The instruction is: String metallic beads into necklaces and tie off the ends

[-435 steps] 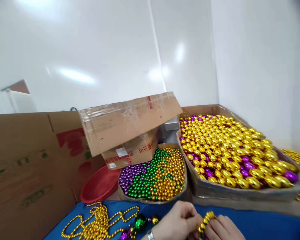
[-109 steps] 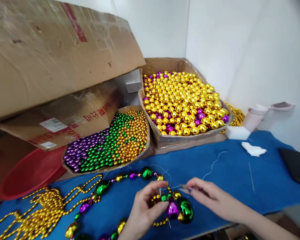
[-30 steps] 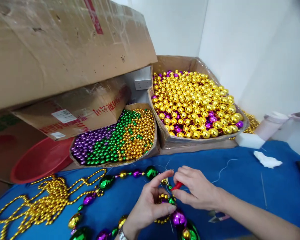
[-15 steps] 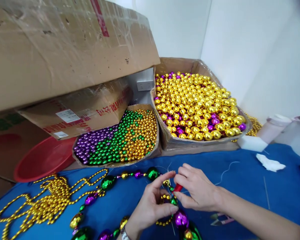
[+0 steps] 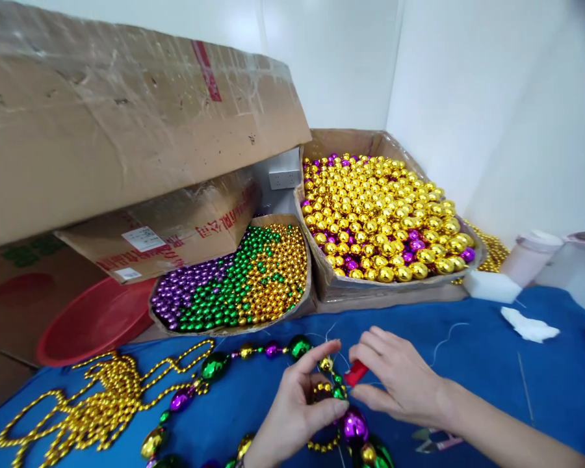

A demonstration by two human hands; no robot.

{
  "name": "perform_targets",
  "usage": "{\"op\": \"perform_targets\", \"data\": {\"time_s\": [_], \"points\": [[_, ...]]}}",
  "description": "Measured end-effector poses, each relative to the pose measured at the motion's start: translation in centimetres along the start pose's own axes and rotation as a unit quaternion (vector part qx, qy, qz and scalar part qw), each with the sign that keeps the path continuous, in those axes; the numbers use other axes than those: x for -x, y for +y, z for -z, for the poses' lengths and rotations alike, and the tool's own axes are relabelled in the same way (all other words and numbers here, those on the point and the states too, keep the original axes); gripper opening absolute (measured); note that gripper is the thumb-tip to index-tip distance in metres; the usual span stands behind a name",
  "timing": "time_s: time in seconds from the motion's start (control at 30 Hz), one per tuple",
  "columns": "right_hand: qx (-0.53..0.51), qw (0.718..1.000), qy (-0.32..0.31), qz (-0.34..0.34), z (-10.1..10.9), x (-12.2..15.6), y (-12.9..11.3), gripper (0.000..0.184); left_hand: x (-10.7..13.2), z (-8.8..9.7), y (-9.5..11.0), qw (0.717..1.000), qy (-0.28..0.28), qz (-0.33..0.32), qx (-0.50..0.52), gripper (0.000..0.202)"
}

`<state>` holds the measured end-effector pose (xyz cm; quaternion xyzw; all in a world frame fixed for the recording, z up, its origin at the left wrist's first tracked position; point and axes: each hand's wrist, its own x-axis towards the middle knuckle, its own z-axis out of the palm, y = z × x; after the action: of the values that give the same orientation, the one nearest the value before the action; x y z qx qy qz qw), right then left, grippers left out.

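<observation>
A large bead necklace (image 5: 214,366) in green, gold and purple lies in a loop on the blue cloth. My left hand (image 5: 297,406) holds its right side, with index finger and thumb curved around the strand of small green beads (image 5: 338,392); the other fingers are partly hidden. Beside that strand, my right hand (image 5: 394,374) grips a small red lighter (image 5: 355,373), its tip near the beads. Below my left thumb hangs a big purple bead (image 5: 355,426). A small loop of gold beads (image 5: 323,447) shows behind the left hand.
Gold bead strings (image 5: 102,403) lie at the left near a red basin (image 5: 97,325). Behind stand a box of small beads (image 5: 234,286) and a box of large gold beads (image 5: 380,214). Snips (image 5: 436,440), loose thread (image 5: 441,338) and white tissue (image 5: 529,325) lie at the right.
My right hand has drawn slightly right and down, and the red lighter sits a little further from the strand. My left hand stays in place; the view has tilted slightly.
</observation>
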<state>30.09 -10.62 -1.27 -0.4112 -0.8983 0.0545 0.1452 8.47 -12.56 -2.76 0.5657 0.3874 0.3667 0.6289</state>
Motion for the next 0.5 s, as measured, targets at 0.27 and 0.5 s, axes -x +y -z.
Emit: {"op": "perform_targets", "data": {"time_s": [0.27,0.5], "points": [[0.067,0.987,0.036,-0.141,-6.5,10.6,5.9,0.022,-1.0,-1.0,4.4,0.974,0.197,-0.074,0.077,0.048],[-0.158,0.982,0.073,-0.069,-2.3,4.7,-2.2,0.031,-2.1,-2.9,8.6,0.942,0.267,-0.161,0.122,0.049]]}}
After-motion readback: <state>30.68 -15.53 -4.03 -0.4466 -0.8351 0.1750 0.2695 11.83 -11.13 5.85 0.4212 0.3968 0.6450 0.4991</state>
